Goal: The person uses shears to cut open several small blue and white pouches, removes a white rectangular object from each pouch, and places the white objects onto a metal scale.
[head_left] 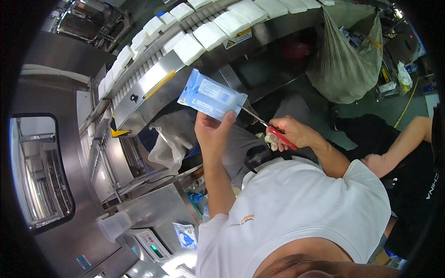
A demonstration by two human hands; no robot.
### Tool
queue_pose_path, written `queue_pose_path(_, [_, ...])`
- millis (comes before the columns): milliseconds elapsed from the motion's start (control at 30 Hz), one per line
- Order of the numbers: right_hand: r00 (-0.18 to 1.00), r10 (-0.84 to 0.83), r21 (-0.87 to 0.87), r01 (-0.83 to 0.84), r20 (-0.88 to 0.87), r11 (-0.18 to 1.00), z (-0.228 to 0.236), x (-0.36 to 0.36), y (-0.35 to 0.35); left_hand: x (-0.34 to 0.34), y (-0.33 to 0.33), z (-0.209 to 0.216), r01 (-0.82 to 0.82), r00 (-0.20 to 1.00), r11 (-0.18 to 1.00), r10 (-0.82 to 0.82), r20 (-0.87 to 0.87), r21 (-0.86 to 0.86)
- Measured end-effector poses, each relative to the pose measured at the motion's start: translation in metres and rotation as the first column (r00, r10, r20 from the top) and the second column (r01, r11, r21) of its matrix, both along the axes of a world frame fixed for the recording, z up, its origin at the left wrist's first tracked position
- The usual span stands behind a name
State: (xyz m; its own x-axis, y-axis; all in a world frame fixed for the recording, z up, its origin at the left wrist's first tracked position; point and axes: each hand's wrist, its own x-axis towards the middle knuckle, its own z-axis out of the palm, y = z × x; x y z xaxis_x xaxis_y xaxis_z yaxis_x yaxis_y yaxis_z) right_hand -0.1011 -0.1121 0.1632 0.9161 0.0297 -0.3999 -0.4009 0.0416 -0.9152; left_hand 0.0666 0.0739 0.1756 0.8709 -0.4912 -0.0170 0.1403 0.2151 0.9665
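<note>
The fingers of the left hand [213,127] grip the lower edge of a light-blue soft packet [211,95], thumb on the face in view, which carries pale printed panels of fine lettering. The fingers of the right hand [296,132] are closed round the red handles of a pair of scissors [282,137]; the slim blades reach left to the packet's right end, though whether they cut it or only meet it cannot be told. A crumpled pale scrap [271,140] sits against the right fingers. Ahead of both sets of fingers curves a roller conveyor [146,65] lined with white folded stacks [227,24], a yellow warning label [237,38] on its side; the packet's upper corner shows close to the conveyor's near edge, while more open room lies ahead of the right fingers, over the dark floor. Farther right of them hangs a grey-green cloth sack [340,72] with mixed scraps in its mouth, and a co-worker's forearm [403,141] is nearer. Left of the left fingers is a white plastic bag [170,143]; behind it, on the steel worktop [157,206], are a translucent jug [115,225], a scale [149,244] with a lit green display and a blue-and-white packet [185,236].
</note>
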Motion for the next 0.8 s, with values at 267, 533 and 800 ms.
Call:
queue_pose_path(267, [0.999,0.053,-0.155,-0.052,0.003,0.987,0.001,-0.010,-0.010,0.002,0.008,0.007,-0.053,0.998,0.998,0.052,-0.046,-0.018])
queue_pose_path(533, [0.990,0.091,-0.161,-0.107,-0.104,0.981,0.021,0.003,-0.016,-0.002,0.007,-0.001,0.021,0.997,0.998,-0.016,-0.073,0.067])
queue_pose_path(800, [0.986,0.097,-0.102,-0.111,-0.137,0.989,0.016,0.002,-0.018,0.000,0.012,-0.006,-0.022,0.996,0.997,0.027,-0.085,0.069])
